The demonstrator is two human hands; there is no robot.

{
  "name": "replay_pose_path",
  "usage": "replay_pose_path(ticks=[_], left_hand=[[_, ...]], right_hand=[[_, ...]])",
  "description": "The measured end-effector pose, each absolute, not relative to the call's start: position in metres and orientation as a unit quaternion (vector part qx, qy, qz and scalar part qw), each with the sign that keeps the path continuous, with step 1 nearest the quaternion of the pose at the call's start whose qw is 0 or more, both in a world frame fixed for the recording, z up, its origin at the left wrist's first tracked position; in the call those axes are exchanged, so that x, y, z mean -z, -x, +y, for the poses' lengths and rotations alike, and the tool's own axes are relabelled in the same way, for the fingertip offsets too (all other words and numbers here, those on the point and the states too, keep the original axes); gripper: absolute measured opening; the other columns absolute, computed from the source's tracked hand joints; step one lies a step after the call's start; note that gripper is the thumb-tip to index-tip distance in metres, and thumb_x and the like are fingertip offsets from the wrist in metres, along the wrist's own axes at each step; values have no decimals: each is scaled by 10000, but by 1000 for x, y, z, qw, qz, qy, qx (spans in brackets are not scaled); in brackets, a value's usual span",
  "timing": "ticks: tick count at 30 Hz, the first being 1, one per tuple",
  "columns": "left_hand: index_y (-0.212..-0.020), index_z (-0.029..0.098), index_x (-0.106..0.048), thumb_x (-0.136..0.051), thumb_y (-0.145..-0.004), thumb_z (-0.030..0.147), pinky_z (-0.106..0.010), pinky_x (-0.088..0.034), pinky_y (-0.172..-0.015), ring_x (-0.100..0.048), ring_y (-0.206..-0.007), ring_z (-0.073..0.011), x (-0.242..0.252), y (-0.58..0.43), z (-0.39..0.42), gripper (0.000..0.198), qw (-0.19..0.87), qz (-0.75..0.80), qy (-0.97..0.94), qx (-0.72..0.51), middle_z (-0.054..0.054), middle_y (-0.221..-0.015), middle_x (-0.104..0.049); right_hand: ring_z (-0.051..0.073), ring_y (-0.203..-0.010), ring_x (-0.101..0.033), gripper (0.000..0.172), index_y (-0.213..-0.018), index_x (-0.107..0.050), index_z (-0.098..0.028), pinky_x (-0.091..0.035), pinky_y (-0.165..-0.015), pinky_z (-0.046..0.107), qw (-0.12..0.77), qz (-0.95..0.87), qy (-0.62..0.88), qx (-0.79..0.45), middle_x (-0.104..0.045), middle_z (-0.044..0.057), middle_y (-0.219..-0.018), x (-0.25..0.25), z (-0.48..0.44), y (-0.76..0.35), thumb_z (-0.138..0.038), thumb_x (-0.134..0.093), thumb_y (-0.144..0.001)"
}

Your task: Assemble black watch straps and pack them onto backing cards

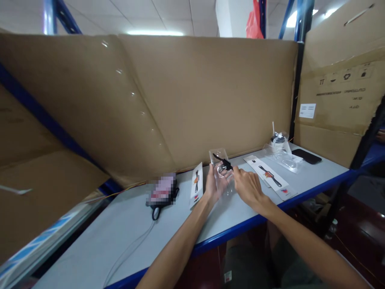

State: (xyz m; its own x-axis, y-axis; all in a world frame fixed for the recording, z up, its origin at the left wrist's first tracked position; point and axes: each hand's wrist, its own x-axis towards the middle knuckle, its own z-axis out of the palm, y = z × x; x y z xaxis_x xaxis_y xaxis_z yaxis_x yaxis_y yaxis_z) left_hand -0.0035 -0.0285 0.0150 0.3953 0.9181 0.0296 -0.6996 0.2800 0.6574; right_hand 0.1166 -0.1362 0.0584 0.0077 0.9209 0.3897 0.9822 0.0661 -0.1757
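Note:
My left hand [212, 185] is closed on a clear plastic bag [219, 158] held upright over the grey shelf [126, 228]. My right hand [247, 185] pinches a black watch strap [224, 162] at the bag's mouth; the strap sticks partly out of the bag. A white card with a black strap printed on it [196, 184] lies just left of my left hand. More such cards [270, 176] lie to the right of my right hand.
A blurred pink-and-black item with a black cord [162, 192] lies at the left. Clear bags and a black coil [279, 144] sit at the back right beside a black phone [306, 156]. Large cardboard sheets [192, 100] wall off the back and both sides.

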Motion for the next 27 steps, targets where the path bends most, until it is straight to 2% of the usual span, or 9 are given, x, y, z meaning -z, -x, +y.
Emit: replay_pose_path(ticks=[6,11,15,17,23,27], left_hand=[[-1042,201,-656,-409,-1008,568,-454,-588,-877,-718,-908,-247,-18,8,-28,444,791,193,-278,-509,-105,-906,-707],[-1232,195,-615,-364,-1008,598,-436,-592,-818,-724,-892,-255,-23,6,-36,525,798,172,-340,-467,-145,-985,-718],[-1344,185,-577,-342,-1014,596,-390,-589,-742,-725,-846,-251,-28,9,-37,578,811,147,-385,-415,-164,-1003,-726],[-1334,151,-588,-358,-1010,591,-382,-588,-723,-727,-822,-255,-27,11,-35,592,828,166,-390,-369,-179,-998,-728],[-1290,112,-605,-414,-999,578,-326,-581,-630,-727,-775,-249,-22,5,-39,582,862,175,-409,-242,-182,-955,-727],[-1294,120,-603,-392,-1012,556,-381,-605,-669,-717,-739,-246,-19,2,-38,562,861,161,-415,-245,-157,-916,-721]], right_hand=[[272,-895,-733,330,-1161,-617,-137,-497,-719,309,143,-723,666,119,-741,154,-1030,-57,-132,-141,-151,-312,-1039],[276,-913,-719,336,-1118,-643,-108,-459,-716,311,89,-700,687,172,-734,186,-1037,-79,-127,-174,-62,-339,-983],[261,-908,-699,310,-1063,-668,-116,-407,-704,299,95,-697,680,206,-740,174,-1008,-88,-117,-210,-218,-376,-1039],[254,-926,-684,335,-1024,-685,-112,-381,-698,296,97,-707,663,225,-737,170,-1009,-88,-113,-227,-275,-393,-1047],[238,-983,-663,378,-1012,-722,-129,-346,-677,291,51,-789,574,212,-748,143,-1014,-74,-108,-228,-246,-365,-1062],[236,-1003,-677,410,-1027,-722,-159,-369,-702,280,96,-780,593,177,-758,125,-1038,-65,-106,-209,-285,-335,-1076]])
